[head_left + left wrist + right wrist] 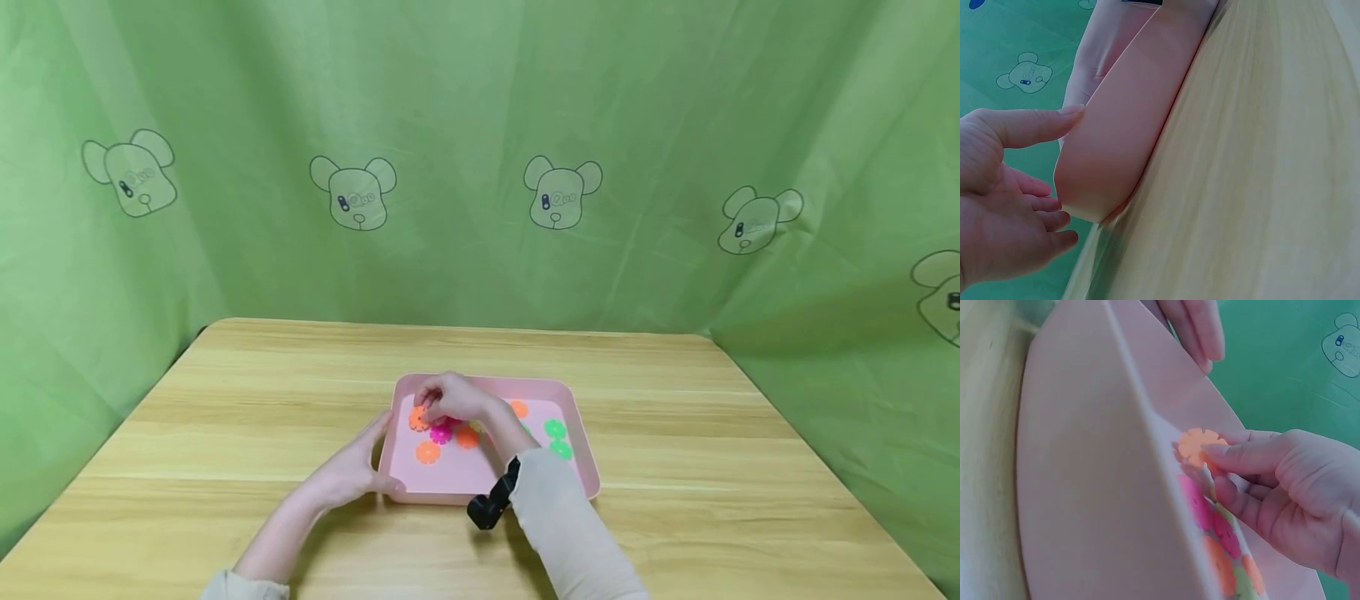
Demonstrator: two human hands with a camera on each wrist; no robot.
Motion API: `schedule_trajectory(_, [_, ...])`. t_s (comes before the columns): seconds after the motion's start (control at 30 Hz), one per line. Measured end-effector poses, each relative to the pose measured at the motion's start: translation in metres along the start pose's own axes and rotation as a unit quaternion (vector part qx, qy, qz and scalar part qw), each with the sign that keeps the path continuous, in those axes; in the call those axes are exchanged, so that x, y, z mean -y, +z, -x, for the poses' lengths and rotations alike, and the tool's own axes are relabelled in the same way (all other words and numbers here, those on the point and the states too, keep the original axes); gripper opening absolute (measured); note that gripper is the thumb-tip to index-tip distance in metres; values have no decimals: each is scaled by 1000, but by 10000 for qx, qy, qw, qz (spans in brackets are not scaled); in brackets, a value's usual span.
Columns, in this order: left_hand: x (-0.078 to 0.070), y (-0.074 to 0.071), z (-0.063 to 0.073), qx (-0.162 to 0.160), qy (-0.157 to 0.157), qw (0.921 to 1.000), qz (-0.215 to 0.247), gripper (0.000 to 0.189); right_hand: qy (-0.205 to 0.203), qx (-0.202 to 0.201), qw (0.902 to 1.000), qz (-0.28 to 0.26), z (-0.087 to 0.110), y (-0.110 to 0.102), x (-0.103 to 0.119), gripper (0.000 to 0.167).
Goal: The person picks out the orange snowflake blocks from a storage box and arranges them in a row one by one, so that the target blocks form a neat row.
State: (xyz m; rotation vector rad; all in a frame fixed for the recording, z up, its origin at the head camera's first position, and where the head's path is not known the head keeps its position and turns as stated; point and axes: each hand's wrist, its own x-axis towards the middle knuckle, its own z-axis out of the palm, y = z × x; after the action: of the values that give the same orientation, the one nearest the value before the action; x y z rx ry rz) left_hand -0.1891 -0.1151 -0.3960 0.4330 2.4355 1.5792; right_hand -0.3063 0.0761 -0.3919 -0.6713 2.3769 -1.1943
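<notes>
In the head view my right hand (460, 398) reaches over the pink tray (442, 479). It pinches an orange notched plastic disc (1199, 447) between thumb and fingers, plain in the right wrist view. Close below the fingers lie a magenta disc (441, 433) and another orange disc (427, 452). My left hand (345, 477) rests against the tray's near left corner. Its straight thumb touches the near rim, and its loosely bent fingers lie along the left side in the left wrist view.
More discs lie inside the tray: an orange disc (520, 408) and two green discs (555, 429) toward the right. The tray stands on a wooden table (712, 467). Green cloth (465, 275) with bear faces hangs behind and at the sides.
</notes>
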Motion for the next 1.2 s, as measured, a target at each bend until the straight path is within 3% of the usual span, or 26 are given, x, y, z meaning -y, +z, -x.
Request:
schedule_trajectory(0.17, [0, 0, -1, 1, -15, 10000, -55, 106, -151, -21, 9990, -411, 0, -6, -2, 16])
schedule_trajectory(0.33, [2, 2, -2, -32, -14, 9999, -95, 106, -211, -162, 9984, -496, 2, -12, -2, 18])
schedule_trajectory(0.7, [2, 2, -2, -41, -39, 9999, -90, 106, 48, -516, 9903, -1288, 16, -29, -5, 21])
schedule_trajectory(1.0, [1, 2, -1, -59, -118, 9999, -75, 107, 53, -743, 9933, -880, 31, -49, -7, 21])
schedule_trajectory(1.2, [1, 2, -1, -87, -125, 9998, -113, 108, 139, -981, 9907, -930, 43, -70, -13, 25])
